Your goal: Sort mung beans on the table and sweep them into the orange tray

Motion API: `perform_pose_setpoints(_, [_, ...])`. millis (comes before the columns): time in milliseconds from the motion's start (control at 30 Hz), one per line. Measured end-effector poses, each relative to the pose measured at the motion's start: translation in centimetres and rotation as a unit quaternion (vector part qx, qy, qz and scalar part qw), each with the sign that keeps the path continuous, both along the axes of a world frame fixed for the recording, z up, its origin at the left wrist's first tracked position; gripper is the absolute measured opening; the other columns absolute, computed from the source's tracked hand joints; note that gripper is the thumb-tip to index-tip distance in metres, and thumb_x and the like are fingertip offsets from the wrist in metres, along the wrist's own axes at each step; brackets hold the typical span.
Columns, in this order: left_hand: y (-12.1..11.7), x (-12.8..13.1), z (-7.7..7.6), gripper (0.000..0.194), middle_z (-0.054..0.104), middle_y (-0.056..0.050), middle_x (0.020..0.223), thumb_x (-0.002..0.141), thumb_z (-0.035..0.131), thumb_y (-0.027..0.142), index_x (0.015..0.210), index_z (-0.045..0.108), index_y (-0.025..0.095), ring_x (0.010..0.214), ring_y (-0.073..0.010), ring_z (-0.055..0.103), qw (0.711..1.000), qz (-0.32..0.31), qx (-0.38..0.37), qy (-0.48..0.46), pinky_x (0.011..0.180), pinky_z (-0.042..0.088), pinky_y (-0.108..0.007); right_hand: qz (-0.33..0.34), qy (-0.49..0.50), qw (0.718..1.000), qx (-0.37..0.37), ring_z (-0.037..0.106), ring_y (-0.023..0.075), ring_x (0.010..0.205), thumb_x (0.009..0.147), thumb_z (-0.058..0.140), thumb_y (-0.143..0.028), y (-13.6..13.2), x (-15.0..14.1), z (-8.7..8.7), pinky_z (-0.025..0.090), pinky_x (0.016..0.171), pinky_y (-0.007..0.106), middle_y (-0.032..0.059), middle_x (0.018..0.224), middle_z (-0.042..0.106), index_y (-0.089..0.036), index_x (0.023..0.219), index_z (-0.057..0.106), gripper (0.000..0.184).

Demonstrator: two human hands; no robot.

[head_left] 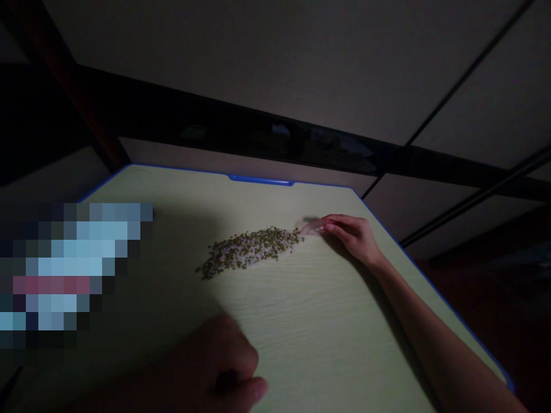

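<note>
Left grip (pixel 228 350) is curled, can't tell around what if anything, while the right grip (pixel 355 238) pinches some clear thing (pixel 313 229) by the seeds (pixel 253 246) on the desk (pixel 310 321) just left of it.

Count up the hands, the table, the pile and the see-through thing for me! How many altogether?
Hands: 2 (left hand, right hand)
Table: 1
Pile of green and whitish bits: 1
See-through thing in the right hand: 1
Total: 5
The bits are too small to count one by one.
</note>
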State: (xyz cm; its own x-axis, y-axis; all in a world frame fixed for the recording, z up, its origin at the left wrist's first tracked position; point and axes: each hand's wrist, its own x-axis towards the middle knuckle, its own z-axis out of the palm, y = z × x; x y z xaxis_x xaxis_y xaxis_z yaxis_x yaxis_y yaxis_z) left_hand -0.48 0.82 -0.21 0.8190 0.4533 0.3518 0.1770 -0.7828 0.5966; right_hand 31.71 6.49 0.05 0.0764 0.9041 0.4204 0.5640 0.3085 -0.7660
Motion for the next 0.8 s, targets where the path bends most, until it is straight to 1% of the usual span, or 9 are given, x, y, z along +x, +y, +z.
perform_pose_setpoints(67, [0.0, 0.0, 0.0, 0.029, 0.048, 0.006, 0.052, 0.075, 0.054, 0.010, 0.054, 0.036, 0.018, 0.048, -0.0061, 0.041, 1.000, -0.001, 0.002, -0.002, 0.045, 0.032, -0.016, 0.010, 0.001, 1.000, -0.003, 0.069, 0.0215, 0.079, 0.077, 0.064, -0.031, -0.1, -0.2, 0.1, 0.054, 0.076, 0.036, 0.0058, 0.085, 0.076, -0.019, 0.083, 0.074, 0.017])
perform_pose_setpoints(200, [0.1, -0.1, 0.0, 0.024, 0.053, 0.005, 0.056, 0.076, 0.052, 0.012, 0.056, 0.041, 0.018, 0.049, -0.0053, 0.047, 1.000, 0.016, 0.006, -0.018, 0.045, 0.034, -0.014, 0.041, -0.003, 0.999, -0.026, 0.069, 0.0207, 0.075, 0.077, 0.065, -0.028, -0.5, -0.4, 0.5, 0.055, 0.073, 0.035, 0.0064, 0.083, 0.076, -0.018, 0.086, 0.074, 0.017])
perform_pose_setpoints(300, [0.0, -0.1, 0.1, 0.023, 0.054, 0.005, 0.055, 0.078, 0.049, 0.012, 0.057, 0.043, 0.018, 0.049, -0.0047, 0.049, 0.999, 0.017, 0.011, -0.038, 0.046, 0.036, -0.013, 0.047, -0.002, 0.998, -0.044, 0.069, 0.0201, 0.073, 0.077, 0.065, -0.027, -0.9, -0.5, 0.7, 0.055, 0.071, 0.035, 0.0060, 0.082, 0.076, -0.018, 0.086, 0.075, 0.016])
perform_pose_setpoints(500, [-0.1, -0.1, 0.1, 0.025, 0.051, 0.005, 0.051, 0.079, 0.046, 0.014, 0.055, 0.041, 0.018, 0.047, -0.0040, 0.048, 0.999, 0.013, 0.022, -0.035, 0.045, 0.035, -0.012, 0.059, -0.003, 0.998, -0.035, 0.069, 0.0196, 0.073, 0.077, 0.065, -0.024, -1.3, -2.4, 0.8, 0.055, 0.068, 0.032, 0.0053, 0.083, 0.076, -0.019, 0.086, 0.076, 0.015])
perform_pose_setpoints(667, [0.0, -0.2, -0.1, 0.022, 0.052, 0.005, 0.055, 0.078, 0.047, 0.015, 0.056, 0.042, 0.017, 0.050, -0.0040, 0.049, 1.000, 0.013, -0.020, -0.015, 0.047, 0.035, -0.012, 0.106, -0.010, 0.994, -0.040, 0.069, 0.0189, 0.076, 0.080, 0.062, -0.022, -1.4, -4.7, 1.0, 0.055, 0.071, 0.030, 0.0059, 0.084, 0.076, -0.017, 0.089, 0.075, 0.016])
perform_pose_setpoints(733, [0.1, -0.2, 0.1, 0.023, 0.051, 0.005, 0.054, 0.077, 0.049, 0.015, 0.056, 0.041, 0.017, 0.051, -0.0051, 0.048, 0.999, 0.010, -0.039, 0.020, 0.048, 0.034, -0.014, 0.121, -0.008, 0.992, -0.034, 0.069, 0.0181, 0.076, 0.081, 0.062, -0.021, -1.5, -5.6, 1.0, 0.054, 0.070, 0.029, 0.0055, 0.085, 0.076, -0.017, 0.089, 0.075, 0.016])
perform_pose_setpoints(800, [0.1, 0.0, 0.5, 0.027, 0.048, 0.005, 0.052, 0.077, 0.050, 0.016, 0.054, 0.037, 0.017, 0.053, -0.0066, 0.046, 0.996, -0.005, -0.066, 0.067, 0.050, 0.033, -0.016, 0.135, -0.003, 0.991, -0.021, 0.069, 0.0170, 0.076, 0.082, 0.062, -0.021, -1.6, -6.6, 1.0, 0.054, 0.071, 0.028, 0.0053, 0.086, 0.076, -0.018, 0.090, 0.075, 0.016])
